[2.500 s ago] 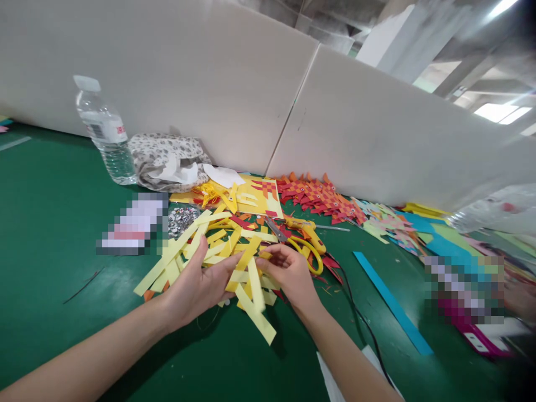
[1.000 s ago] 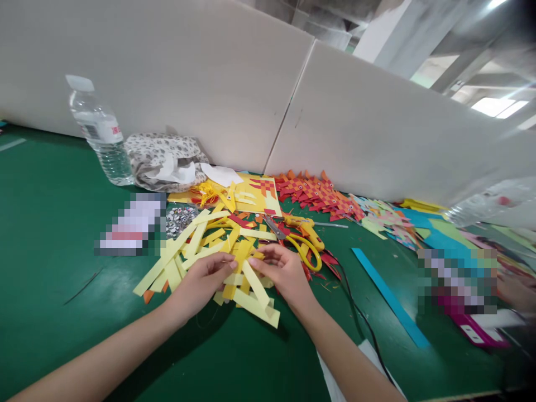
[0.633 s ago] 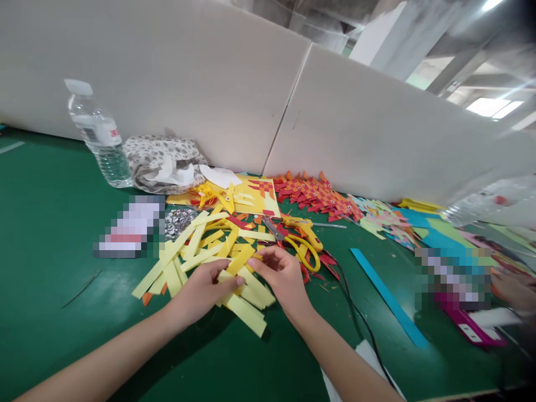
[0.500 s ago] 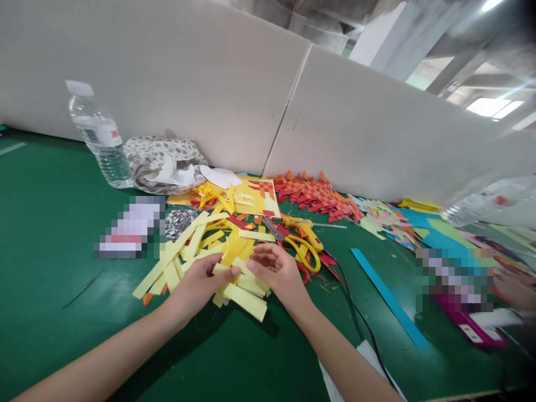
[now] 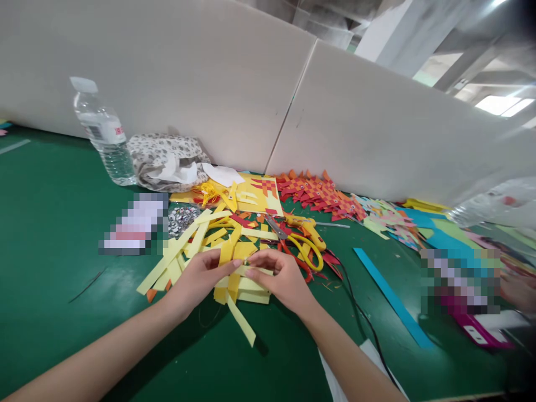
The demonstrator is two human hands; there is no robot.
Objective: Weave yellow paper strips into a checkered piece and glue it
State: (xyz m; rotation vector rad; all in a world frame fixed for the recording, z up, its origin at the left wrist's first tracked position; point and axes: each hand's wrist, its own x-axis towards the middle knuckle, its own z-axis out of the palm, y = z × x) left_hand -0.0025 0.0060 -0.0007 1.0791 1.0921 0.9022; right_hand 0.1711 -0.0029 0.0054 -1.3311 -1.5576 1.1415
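Note:
My left hand [image 5: 200,279] and my right hand [image 5: 280,278] meet over a bundle of crossed yellow paper strips [image 5: 234,282], just above the green table [image 5: 50,223]. Both pinch the bundle, fingertips nearly touching at its top. One strip hangs down toward me from the bundle. A loose heap of yellow strips [image 5: 188,245] lies just behind my left hand. Yellow-handled scissors [image 5: 304,240] rest right beyond my right hand.
A water bottle [image 5: 104,134] and a patterned cloth [image 5: 167,159] stand at the white partition [image 5: 209,84]. Red-orange woven paper pieces [image 5: 318,195], a blue strip [image 5: 391,301], a black cable [image 5: 364,324] and a heap of small googly eyes [image 5: 182,218] lie around. Another person's hand [image 5: 517,290] shows at the right edge.
The strip bundle has been turned and reworked between my fingers. Its long strips pointed right before; now one hangs down toward me. Both hands stayed in about the same place.

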